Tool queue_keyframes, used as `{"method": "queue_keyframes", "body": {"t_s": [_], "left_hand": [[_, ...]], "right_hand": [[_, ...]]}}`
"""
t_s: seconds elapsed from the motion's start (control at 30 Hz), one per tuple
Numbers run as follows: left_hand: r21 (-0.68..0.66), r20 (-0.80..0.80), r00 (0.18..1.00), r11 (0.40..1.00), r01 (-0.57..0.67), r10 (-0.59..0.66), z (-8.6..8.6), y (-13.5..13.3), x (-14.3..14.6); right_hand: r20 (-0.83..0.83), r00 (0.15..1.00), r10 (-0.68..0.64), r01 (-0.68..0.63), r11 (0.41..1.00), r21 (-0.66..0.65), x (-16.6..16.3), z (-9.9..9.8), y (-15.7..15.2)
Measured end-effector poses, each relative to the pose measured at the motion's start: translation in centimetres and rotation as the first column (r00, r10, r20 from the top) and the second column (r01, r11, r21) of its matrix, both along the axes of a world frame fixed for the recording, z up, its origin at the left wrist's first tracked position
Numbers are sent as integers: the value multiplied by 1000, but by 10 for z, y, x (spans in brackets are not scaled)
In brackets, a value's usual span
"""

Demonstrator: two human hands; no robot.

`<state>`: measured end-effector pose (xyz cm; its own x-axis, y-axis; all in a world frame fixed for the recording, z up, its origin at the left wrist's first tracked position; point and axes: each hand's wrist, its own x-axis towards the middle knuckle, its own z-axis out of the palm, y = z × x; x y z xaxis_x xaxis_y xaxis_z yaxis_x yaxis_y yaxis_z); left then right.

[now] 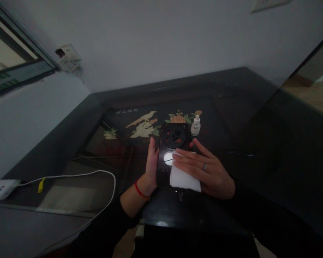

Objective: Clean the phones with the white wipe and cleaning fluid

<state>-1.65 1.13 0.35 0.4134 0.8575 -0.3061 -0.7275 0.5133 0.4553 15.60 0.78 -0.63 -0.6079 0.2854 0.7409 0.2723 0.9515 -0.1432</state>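
Observation:
A black phone case (pixel 164 175) with a large round camera ring and cutouts at its top is in the middle of the view. Along its left edge lies my left hand (pixel 151 165), thumb pointing up and the other fingers hidden beneath, gripping it. My right hand (pixel 204 170), with a ring on one finger, presses a folded white tissue (pixel 184 178) flat against the right part of the case's back. A bright reflection shows beside the tissue. Just beyond the case's upper right corner stands a small clear dropper bottle (pixel 196 127) with a white top.
The dark glossy table (pixel 231 107) bears a bird-and-flower picture (pixel 144 125). At the left, a white device (pixel 2 189) has a white cable (pixel 83 174) with a yellow tag, curving towards my left forearm. Wall sockets (pixel 68 59) sit above the table's far left corner.

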Motion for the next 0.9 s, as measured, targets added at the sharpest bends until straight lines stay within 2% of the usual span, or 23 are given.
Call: {"method": "queue_keyframes", "body": {"t_s": [0.07,0.17,0.23,0.3,0.37,0.43,0.47,0.53,0.63,0.77,0.83,0.9], "left_hand": [[-10,7,1000,1000,-12,12,4,2,-1],[1,44,999,1000,31,-31,6,3,-5],[19,71,994,997,76,-77,4,3,-7],[30,72,994,996,83,-85,1,3,-8],[29,53,997,998,55,-57,-3,3,-7],[27,34,999,999,18,-19,-5,1,-5],[26,28,1000,1000,7,-8,-5,1,-4],[22,18,1000,1000,-2,1,-4,0,-2],[6,5,1000,1000,1,-1,1,1,-2],[-1,7,1000,1000,-13,13,3,4,-4],[17,29,999,1000,14,-14,-1,3,-4],[44,58,996,997,68,-71,-9,3,-3]], "right_hand": [[59,989,133,-132,991,-12,-5,-1,-5],[87,942,324,-319,945,-69,-11,1,-16],[67,919,390,-383,919,-94,-9,3,-20],[-26,942,335,-336,937,-92,-4,6,-19],[-139,980,144,-158,983,-94,3,9,-14],[-179,982,-58,39,994,-104,9,10,-6],[-159,981,-110,96,991,-91,10,9,-3],[-93,989,-117,115,993,-33,11,8,1],[-13,1000,-17,17,999,52,6,5,0],[-38,996,82,-80,996,47,7,6,-7],[-117,993,-6,5,1000,-3,13,11,-8],[-196,968,-159,150,987,-58,19,14,-6]]}}
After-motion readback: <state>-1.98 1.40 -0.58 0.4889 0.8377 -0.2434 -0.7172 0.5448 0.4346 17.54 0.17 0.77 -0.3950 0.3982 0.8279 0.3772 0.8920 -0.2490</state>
